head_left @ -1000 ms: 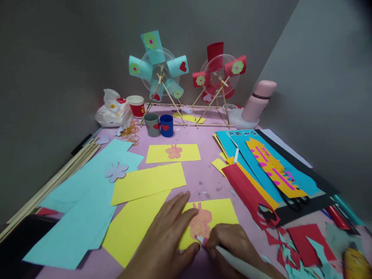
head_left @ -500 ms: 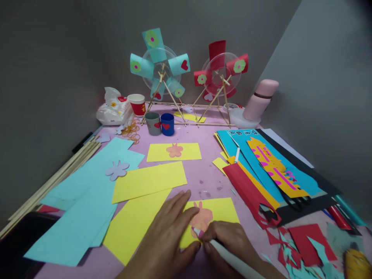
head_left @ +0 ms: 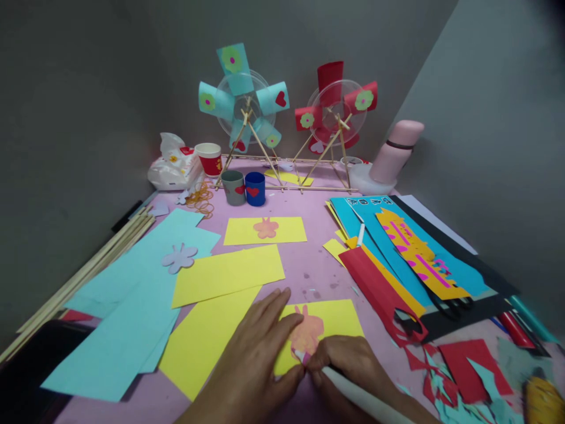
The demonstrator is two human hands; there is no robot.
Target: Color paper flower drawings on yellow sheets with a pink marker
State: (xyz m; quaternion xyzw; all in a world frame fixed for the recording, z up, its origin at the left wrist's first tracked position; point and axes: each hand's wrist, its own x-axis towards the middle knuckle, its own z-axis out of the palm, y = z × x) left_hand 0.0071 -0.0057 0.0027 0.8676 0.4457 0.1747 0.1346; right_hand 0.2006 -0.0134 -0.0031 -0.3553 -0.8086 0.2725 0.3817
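Note:
A yellow paper strip (head_left: 339,318) lies in front of me, bearing a pink butterfly drawing (head_left: 308,328). My right hand (head_left: 348,365) grips a white marker (head_left: 357,396) whose tip touches the lower part of the butterfly. Spread flat, my left hand (head_left: 260,347) presses on the strip's left side. Farther up sits another yellow strip (head_left: 233,231) with a pink butterfly (head_left: 266,228) coloured in. Blank yellow sheets (head_left: 229,274) lie to the left of it, partly over light-blue paper (head_left: 119,330). A lilac butterfly cutout (head_left: 180,258) rests on the blue paper.
At the back stand a blue paper windmill (head_left: 245,112) and a red one (head_left: 331,112) on stick frames. Near them are a paper cup (head_left: 209,159), two small paper tubes (head_left: 255,189) and a pink bottle (head_left: 395,153). Right: coloured sheets (head_left: 366,215), scissors (head_left: 410,327), paper scraps (head_left: 477,371).
The marker tip has shifted slightly down and right along the butterfly's lower edge, with my right hand following. My left hand stays in place.

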